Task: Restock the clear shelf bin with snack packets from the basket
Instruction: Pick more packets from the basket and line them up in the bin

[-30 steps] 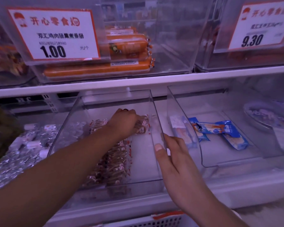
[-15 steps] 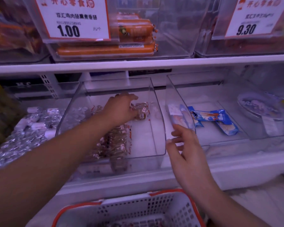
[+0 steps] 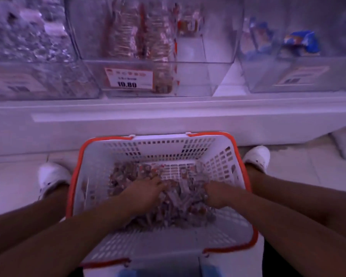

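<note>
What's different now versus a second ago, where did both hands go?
Both hands left the shelf and dropped into the basket. The left hand let go of the packet it was placing in the clear bin; the right hand came off the bin's wall. Both now dig into the loose snack packets. The bin's row of packets stays put.

Landmark: price tag [image 3: 128, 78] reading 10.80. Left of tag, clear bin of silvery wrapped sweets [image 3: 26, 47]. Far right of tag, bin holding blue packets [image 3: 300, 42]. Below tag, white shelf ledge [image 3: 168, 116]; lower still, two white shoes [image 3: 52, 177] on pale tile floor [image 3: 12, 176].
</note>
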Action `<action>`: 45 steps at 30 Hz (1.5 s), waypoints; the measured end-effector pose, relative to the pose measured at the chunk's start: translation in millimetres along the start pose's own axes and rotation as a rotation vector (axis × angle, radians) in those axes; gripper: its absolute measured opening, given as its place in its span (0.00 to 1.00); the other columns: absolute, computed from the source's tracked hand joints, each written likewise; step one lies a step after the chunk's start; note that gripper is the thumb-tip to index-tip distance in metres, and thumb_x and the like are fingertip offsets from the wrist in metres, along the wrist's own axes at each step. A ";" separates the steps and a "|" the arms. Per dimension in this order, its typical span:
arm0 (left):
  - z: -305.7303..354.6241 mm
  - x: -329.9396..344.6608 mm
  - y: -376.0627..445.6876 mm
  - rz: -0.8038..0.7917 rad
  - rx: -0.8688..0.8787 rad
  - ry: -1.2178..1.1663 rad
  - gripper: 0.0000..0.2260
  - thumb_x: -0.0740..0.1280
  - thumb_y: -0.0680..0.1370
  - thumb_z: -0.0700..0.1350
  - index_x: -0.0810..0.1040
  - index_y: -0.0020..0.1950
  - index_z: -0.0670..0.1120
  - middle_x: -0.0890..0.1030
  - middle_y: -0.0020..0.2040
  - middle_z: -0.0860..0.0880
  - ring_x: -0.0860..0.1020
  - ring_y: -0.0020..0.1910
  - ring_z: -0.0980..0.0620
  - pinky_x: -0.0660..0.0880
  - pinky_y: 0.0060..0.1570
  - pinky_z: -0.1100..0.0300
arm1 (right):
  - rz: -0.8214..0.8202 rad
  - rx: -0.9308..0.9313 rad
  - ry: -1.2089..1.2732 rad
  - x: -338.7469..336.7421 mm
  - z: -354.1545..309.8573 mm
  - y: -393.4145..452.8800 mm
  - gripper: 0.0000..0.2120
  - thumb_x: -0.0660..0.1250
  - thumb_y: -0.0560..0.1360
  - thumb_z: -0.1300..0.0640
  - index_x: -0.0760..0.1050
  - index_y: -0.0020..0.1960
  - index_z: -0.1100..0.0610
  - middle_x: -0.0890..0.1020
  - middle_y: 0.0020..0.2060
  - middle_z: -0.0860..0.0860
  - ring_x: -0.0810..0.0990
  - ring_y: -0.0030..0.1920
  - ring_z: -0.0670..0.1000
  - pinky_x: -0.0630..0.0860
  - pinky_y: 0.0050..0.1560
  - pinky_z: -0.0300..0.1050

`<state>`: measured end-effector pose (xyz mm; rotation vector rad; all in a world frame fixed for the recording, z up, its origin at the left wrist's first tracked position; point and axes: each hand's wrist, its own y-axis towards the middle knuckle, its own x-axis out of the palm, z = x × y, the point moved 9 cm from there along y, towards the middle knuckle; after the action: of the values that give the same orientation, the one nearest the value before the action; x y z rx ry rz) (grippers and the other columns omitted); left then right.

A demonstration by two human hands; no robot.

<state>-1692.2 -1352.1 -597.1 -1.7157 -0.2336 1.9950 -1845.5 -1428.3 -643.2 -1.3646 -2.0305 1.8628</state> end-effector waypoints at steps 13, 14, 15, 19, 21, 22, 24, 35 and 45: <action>48.4 134.9 86.9 -0.134 0.063 -0.079 0.23 0.55 0.82 0.46 0.59 0.78 0.48 0.65 0.75 0.42 0.68 0.68 0.39 0.65 0.67 0.47 | 0.208 0.087 -0.187 83.2 16.5 67.6 0.37 0.59 0.77 0.40 0.56 0.78 0.59 0.62 0.74 0.60 0.57 0.75 0.63 0.64 0.69 0.62; 47.9 140.5 90.2 -0.156 0.022 -0.089 0.24 0.56 0.82 0.45 0.59 0.78 0.47 0.66 0.73 0.41 0.68 0.67 0.39 0.66 0.65 0.47 | 0.192 0.073 -0.206 84.3 19.5 67.2 0.36 0.60 0.76 0.40 0.59 0.76 0.61 0.63 0.73 0.61 0.57 0.75 0.63 0.65 0.68 0.60; 44.4 144.7 90.8 -0.170 -0.018 -0.100 0.25 0.58 0.81 0.44 0.59 0.78 0.47 0.68 0.72 0.41 0.69 0.66 0.39 0.67 0.64 0.47 | 0.175 0.067 -0.217 85.7 21.9 66.4 0.35 0.61 0.76 0.39 0.64 0.74 0.61 0.63 0.73 0.62 0.58 0.74 0.63 0.65 0.67 0.58; 17.8 138.9 88.3 -0.037 -0.183 -0.330 0.24 0.57 0.81 0.51 0.63 0.77 0.48 0.76 0.67 0.42 0.76 0.60 0.40 0.72 0.57 0.51 | 0.173 0.013 -0.234 83.7 21.6 67.3 0.30 0.63 0.74 0.40 0.73 0.66 0.60 0.65 0.72 0.63 0.58 0.74 0.63 0.59 0.71 0.58; 3.4 129.3 89.7 0.045 -0.270 -0.524 0.24 0.56 0.81 0.53 0.63 0.77 0.49 0.80 0.62 0.42 0.80 0.54 0.39 0.77 0.51 0.50 | 0.182 0.009 -0.163 79.8 25.0 66.5 0.30 0.63 0.73 0.37 0.73 0.66 0.57 0.67 0.71 0.60 0.61 0.73 0.62 0.60 0.70 0.57; 0.3 126.6 92.2 0.045 -0.293 -0.603 0.23 0.57 0.81 0.53 0.65 0.76 0.49 0.81 0.60 0.41 0.81 0.51 0.40 0.78 0.49 0.50 | 0.185 0.013 -0.095 76.3 28.2 65.2 0.29 0.64 0.73 0.37 0.74 0.66 0.55 0.70 0.70 0.58 0.65 0.72 0.60 0.63 0.69 0.55; 1.1 124.8 100.0 0.004 -0.298 -0.709 0.19 0.59 0.81 0.52 0.71 0.70 0.46 0.81 0.58 0.41 0.81 0.50 0.41 0.78 0.49 0.51 | 0.191 0.041 0.137 66.2 37.6 62.6 0.23 0.67 0.73 0.41 0.77 0.64 0.50 0.79 0.61 0.54 0.77 0.61 0.56 0.72 0.60 0.48; -59.0 71.7 73.3 -0.004 -0.566 -1.270 0.14 0.71 0.78 0.49 0.84 0.53 0.38 0.84 0.36 0.46 0.80 0.34 0.52 0.75 0.38 0.62 | 0.358 0.222 1.468 -23.1 59.7 45.9 0.13 0.74 0.73 0.60 0.80 0.57 0.56 0.85 0.49 0.54 0.85 0.46 0.55 0.83 0.45 0.50; -43.8 -167.7 -36.0 0.469 -0.389 -1.673 0.15 0.73 0.75 0.50 0.85 0.38 0.39 0.82 0.37 0.41 0.80 0.33 0.48 0.81 0.35 0.56 | 0.429 -0.391 1.790 -186.7 -59.6 -119.4 0.17 0.66 0.72 0.65 0.77 0.60 0.67 0.82 0.50 0.62 0.80 0.47 0.58 0.79 0.46 0.52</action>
<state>-1626.6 -1408.0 -442.5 0.2772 -0.8088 3.3636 -1763.1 -1484.2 -436.4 -2.2219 -0.9965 -0.2315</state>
